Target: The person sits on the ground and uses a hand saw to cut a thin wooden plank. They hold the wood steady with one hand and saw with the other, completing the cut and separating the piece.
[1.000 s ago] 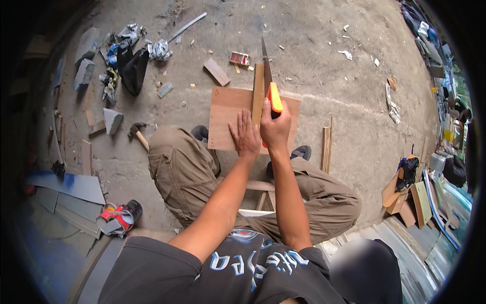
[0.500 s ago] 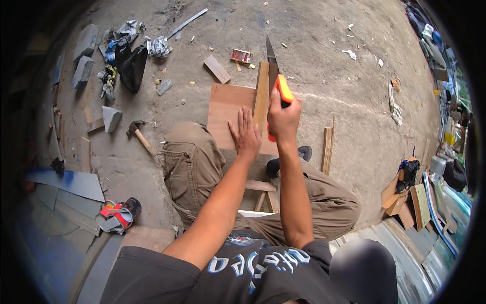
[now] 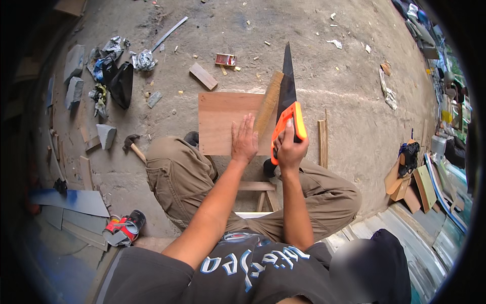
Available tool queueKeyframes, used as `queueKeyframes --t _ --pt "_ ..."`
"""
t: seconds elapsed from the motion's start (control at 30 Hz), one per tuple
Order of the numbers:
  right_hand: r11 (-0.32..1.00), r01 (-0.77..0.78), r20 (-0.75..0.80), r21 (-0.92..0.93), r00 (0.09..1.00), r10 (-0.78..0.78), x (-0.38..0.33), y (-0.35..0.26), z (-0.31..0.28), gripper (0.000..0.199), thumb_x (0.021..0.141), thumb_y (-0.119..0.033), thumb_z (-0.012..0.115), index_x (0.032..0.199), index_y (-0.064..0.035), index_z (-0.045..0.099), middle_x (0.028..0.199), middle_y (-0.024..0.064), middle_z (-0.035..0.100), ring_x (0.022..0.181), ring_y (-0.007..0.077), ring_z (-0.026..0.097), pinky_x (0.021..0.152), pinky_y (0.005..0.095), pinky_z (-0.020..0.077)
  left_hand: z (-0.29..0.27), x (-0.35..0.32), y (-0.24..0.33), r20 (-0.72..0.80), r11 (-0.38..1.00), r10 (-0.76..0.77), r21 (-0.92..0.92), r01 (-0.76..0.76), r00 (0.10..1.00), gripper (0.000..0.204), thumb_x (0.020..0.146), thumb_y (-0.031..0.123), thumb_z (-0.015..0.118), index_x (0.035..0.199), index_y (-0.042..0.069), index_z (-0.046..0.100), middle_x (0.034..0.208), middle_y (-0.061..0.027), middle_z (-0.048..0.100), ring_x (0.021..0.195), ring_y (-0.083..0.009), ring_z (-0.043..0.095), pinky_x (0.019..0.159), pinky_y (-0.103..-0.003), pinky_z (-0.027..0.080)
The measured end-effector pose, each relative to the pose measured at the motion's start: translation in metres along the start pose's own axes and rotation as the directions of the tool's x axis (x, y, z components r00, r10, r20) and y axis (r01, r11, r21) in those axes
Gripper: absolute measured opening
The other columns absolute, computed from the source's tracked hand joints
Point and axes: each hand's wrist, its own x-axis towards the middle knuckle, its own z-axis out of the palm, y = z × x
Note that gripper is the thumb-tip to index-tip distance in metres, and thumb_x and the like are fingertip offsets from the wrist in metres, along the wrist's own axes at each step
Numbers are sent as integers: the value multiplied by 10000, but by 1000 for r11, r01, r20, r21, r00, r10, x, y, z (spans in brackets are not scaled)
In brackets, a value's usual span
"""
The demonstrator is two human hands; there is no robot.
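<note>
My right hand (image 3: 291,150) is wrapped round the orange and black handle of a handsaw (image 3: 287,86), whose dark blade points away from me. The blade lies along the right side of a narrow wooden strip (image 3: 269,103); whether its teeth touch the wood I cannot tell. That strip rests at a slant on a square reddish-brown plywood board (image 3: 216,121), its far end jutting past the board's edge. Fingers stretched out, my left hand (image 3: 244,142) presses flat on the board, its fingertips against the strip's left side.
A hammer (image 3: 135,148) lies left of my knee. Beyond the board are a small wood block (image 3: 203,76) and a red box (image 3: 226,60). Thin wood strips (image 3: 322,144) lie at right. Stone chunks (image 3: 74,63), a black plastic bag (image 3: 118,83) and cans (image 3: 124,229) sit at left.
The saw has come back toward me and its handle has moved to the right. The strip now slants more, far end rightward. My left hand stays flat; the whole view has shifted a little.
</note>
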Motion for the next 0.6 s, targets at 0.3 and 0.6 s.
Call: queueKeyframes --t 0.3,0.6 --pt "970 235 157 65 957 -242 -98 -44 -45 111 961 22 498 907 -40 424 621 -46 364 444 40 348 394 225 292 -38 -1 13 84 867 -20 -495 59 996 483 908 185 680 1300 56 430 1129 -221 642 1089 -372 628 907 -459 491" --pt "795 562 314 -229 816 -486 -159 -71 -81 148 921 -85 618 870 3 511 619 48 527 487 123 529 461 297 414 -88 23 32 -137 784 73 -605 -142 988 389 913 125 699 1224 52 478 1032 -118 690 971 -230 687 870 -362 532"
